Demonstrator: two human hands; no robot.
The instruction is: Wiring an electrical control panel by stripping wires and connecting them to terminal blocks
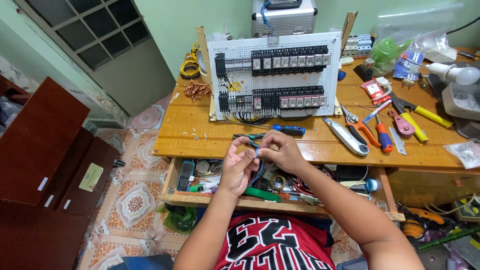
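Closest to the camera, the left hand [239, 167] and right hand [281, 151] meet above the open drawer [172, 180], fingertips drawn together on a thin blue wire [257, 167]. Each grip is pressed together, pinching the wire near its upper end, which sits between the two thumbs; the rest hangs down toward the drawer. Holding it up close to the body likely keeps the small end steady and easy to see.

The drawer beneath is pulled out, so its clutter of tape rolls, a green-handled tool [262, 194] and loose cables lies within reach under the hands.

Past it, on the wooden worktop [200, 145], a blue-handled screwdriver [288, 130] lies just beyond the hands. To the right, well apart, a grey utility knife [346, 136], orange-handled cutters [361, 129] and yellow-handled pliers [419, 116] are spread flat, handles mostly toward the person.

Farther back, a white perforated panel [274, 75] carrying rows of black relays and terminal blocks leans nearly upright, its face turned toward the person. A heap of stripped copper strands [196, 90] lies left of it, with a yellow wire coil [189, 68] behind.
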